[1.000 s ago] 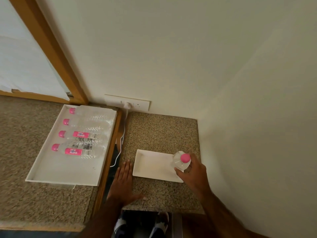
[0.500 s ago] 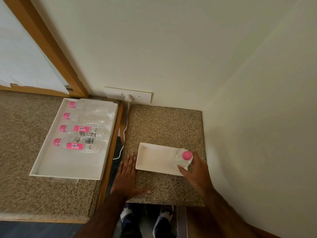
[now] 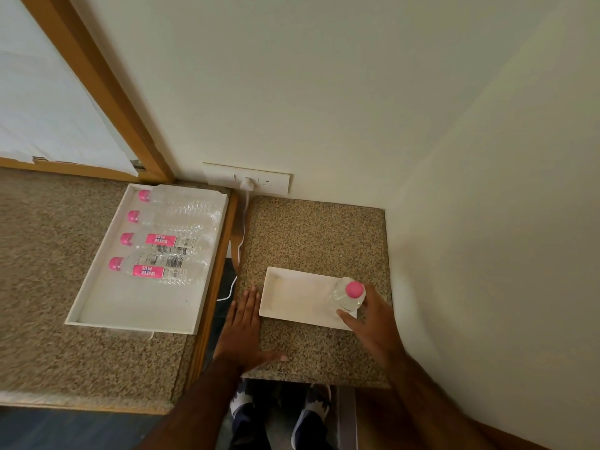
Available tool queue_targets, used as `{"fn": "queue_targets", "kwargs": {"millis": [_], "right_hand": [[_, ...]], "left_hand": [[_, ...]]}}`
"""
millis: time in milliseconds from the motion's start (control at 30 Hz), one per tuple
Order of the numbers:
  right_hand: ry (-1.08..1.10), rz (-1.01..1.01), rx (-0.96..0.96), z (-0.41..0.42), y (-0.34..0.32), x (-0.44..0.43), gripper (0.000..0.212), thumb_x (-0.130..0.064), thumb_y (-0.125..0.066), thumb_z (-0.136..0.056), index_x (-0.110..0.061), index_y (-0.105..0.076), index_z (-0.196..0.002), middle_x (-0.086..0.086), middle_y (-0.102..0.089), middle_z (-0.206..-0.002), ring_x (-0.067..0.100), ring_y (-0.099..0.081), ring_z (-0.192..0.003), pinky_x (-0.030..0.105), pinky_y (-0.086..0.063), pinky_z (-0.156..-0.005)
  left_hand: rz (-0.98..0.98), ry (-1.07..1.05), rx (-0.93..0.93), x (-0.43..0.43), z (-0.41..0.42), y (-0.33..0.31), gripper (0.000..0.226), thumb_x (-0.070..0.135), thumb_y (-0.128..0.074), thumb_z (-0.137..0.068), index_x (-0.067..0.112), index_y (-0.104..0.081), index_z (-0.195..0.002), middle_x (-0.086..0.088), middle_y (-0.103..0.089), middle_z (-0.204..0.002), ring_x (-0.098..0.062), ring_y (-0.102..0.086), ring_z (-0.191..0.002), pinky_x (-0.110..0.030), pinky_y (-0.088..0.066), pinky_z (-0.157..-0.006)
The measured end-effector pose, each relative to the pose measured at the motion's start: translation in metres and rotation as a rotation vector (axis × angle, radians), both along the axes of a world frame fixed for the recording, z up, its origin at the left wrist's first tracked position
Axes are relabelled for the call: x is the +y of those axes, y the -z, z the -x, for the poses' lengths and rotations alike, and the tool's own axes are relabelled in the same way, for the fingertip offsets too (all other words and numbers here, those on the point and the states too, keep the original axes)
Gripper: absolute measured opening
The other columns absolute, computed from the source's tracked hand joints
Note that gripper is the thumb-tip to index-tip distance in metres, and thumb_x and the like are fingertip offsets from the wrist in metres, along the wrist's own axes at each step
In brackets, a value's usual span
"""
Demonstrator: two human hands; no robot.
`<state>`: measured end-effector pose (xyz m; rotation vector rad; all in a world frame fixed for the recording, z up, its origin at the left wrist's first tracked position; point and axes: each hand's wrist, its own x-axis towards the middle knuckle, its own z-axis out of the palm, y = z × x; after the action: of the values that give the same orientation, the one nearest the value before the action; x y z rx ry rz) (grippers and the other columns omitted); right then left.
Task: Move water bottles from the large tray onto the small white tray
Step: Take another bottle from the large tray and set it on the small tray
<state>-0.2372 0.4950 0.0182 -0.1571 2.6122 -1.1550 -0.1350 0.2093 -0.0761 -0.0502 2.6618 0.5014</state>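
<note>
A large white tray (image 3: 130,315) lies on the left counter with several clear water bottles (image 3: 162,271) on their sides, pink caps pointing left. The small white tray (image 3: 292,297) sits on the lower right counter. A water bottle with a pink cap (image 3: 349,295) stands upright at that tray's right end. My right hand (image 3: 373,323) is wrapped around it from the right and front. My left hand (image 3: 243,329) rests flat, fingers spread, on the counter just left of the small tray.
A wall socket (image 3: 259,181) with a white plug and cable (image 3: 238,254) sits above the gap between the two counters. Walls close in behind and to the right. My feet (image 3: 279,414) show below the counter edge.
My right hand with the bottle has settled slightly lower onto the small tray's right end. The view shifted a little; my left hand stays flat in place.
</note>
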Motion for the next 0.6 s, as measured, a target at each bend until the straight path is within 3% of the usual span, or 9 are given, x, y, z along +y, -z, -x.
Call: {"fn": "queue_targets", "kwargs": {"millis": [100,167,300,367,433,533,600], "right_hand": [[0.004,0.012,-0.004,-0.001,-0.02,-0.004,0.094,-0.05,-0.091,-0.068,-0.025,-0.044,-0.146,-0.016,-0.054,-0.134,0.006,-0.051,-0.123,0.016,-0.042,-0.096],[0.028,0.027,0.026,0.004,-0.036,-0.007,0.103,-0.06,-0.083,-0.07,-0.022,-0.036,-0.154,-0.013,-0.047,-0.146,0.005,-0.042,-0.131,0.02,-0.035,-0.101],[0.032,0.139,0.088,0.026,-0.076,-0.02,0.092,-0.073,-0.062,-0.083,-0.028,-0.033,-0.157,-0.004,-0.035,-0.163,0.002,-0.034,-0.14,0.019,-0.031,-0.104],[0.014,0.172,0.16,0.038,-0.101,-0.029,0.094,-0.079,-0.055,-0.081,-0.029,-0.031,-0.157,-0.005,-0.032,-0.164,0.005,-0.032,-0.144,0.029,-0.032,-0.11],[-0.016,0.162,0.203,0.049,-0.116,-0.04,0.09,-0.078,-0.054,-0.084,-0.03,-0.03,-0.157,-0.004,-0.033,-0.164,0.009,-0.034,-0.145,0.037,-0.034,-0.113],[-0.046,0.153,0.266,0.073,-0.134,-0.06,0.084,-0.068,-0.056,-0.089,-0.025,-0.032,-0.156,-0.001,-0.035,-0.163,0.006,-0.032,-0.143,0.026,-0.029,-0.111],[-0.215,0.173,0.376,0.07,-0.169,-0.125,0.087,-0.071,-0.053,-0.089,-0.021,-0.032,-0.157,0.002,-0.034,-0.164,0.009,-0.03,-0.147,0.028,-0.027,-0.113]], "left_hand": [[0.005,-0.019,0.016,0.0,-0.001,-0.007,0.165,0.116,-0.038,-0.054,0.004,0.014,-0.163,-0.017,0.017,-0.172,-0.036,0.011,-0.161,-0.046,0.009,-0.126],[-0.015,-0.043,0.013,-0.001,-0.001,-0.014,0.167,0.115,-0.041,-0.053,0.001,0.007,-0.163,-0.019,0.011,-0.172,-0.039,0.006,-0.161,-0.038,0.015,-0.123],[-0.009,-0.061,0.085,-0.011,0.002,-0.031,0.168,0.116,-0.04,-0.051,0.001,0.022,-0.159,-0.017,0.028,-0.168,-0.035,0.022,-0.158,-0.034,0.023,-0.123],[0.024,-0.028,0.104,-0.014,0.007,-0.044,0.167,0.114,-0.041,-0.054,0.0,0.02,-0.159,-0.018,0.027,-0.169,-0.035,0.02,-0.159,-0.034,0.023,-0.123],[0.049,0.026,0.167,-0.01,0.013,-0.056,0.164,0.113,-0.039,-0.058,-0.001,0.019,-0.159,-0.019,0.028,-0.168,-0.035,0.022,-0.158,-0.037,0.021,-0.124],[0.018,0.065,0.174,-0.011,0.038,-0.073,0.159,0.111,-0.041,-0.063,0.0,0.015,-0.162,-0.019,0.026,-0.17,-0.034,0.022,-0.159,-0.046,0.009,-0.13],[0.078,-0.083,0.331,-0.06,0.023,-0.116,0.157,0.11,-0.043,-0.064,0.002,0.009,-0.164,-0.019,0.019,-0.172,-0.034,0.016,-0.16,-0.052,-0.001,-0.13]]}}
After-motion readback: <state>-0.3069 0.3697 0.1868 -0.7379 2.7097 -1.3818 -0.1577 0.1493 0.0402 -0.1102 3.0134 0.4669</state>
